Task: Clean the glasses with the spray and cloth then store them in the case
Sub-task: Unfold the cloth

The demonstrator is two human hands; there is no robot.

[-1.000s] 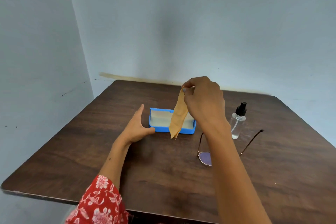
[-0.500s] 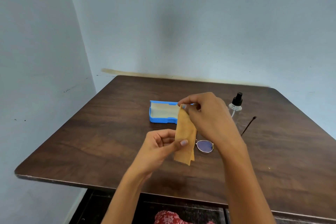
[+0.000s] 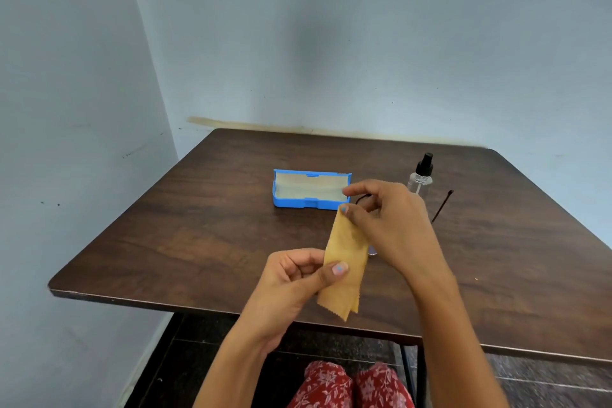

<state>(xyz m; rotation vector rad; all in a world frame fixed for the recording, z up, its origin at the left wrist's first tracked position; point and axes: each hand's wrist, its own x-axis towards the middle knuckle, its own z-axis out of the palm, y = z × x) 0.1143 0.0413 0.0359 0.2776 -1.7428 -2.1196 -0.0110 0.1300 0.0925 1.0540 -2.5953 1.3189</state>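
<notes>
A tan folded cloth hangs between both hands above the table's near edge. My right hand pinches its top corner. My left hand grips its middle with the thumb pressed on the front. The glasses lie on the table behind my right hand, mostly hidden; one temple arm and a sliver of lens show. The blue case lies open with a pale lining, farther back. The clear spray bottle with a black nozzle stands upright to the right of the case.
The dark wooden table stands in a corner of pale blue walls. Its near edge runs just under my hands. My knees in red floral fabric show below the table.
My right hand carried the cloth from above the case toward me. My left hand left the case and took hold of the cloth. The view shifted back from the table.
</notes>
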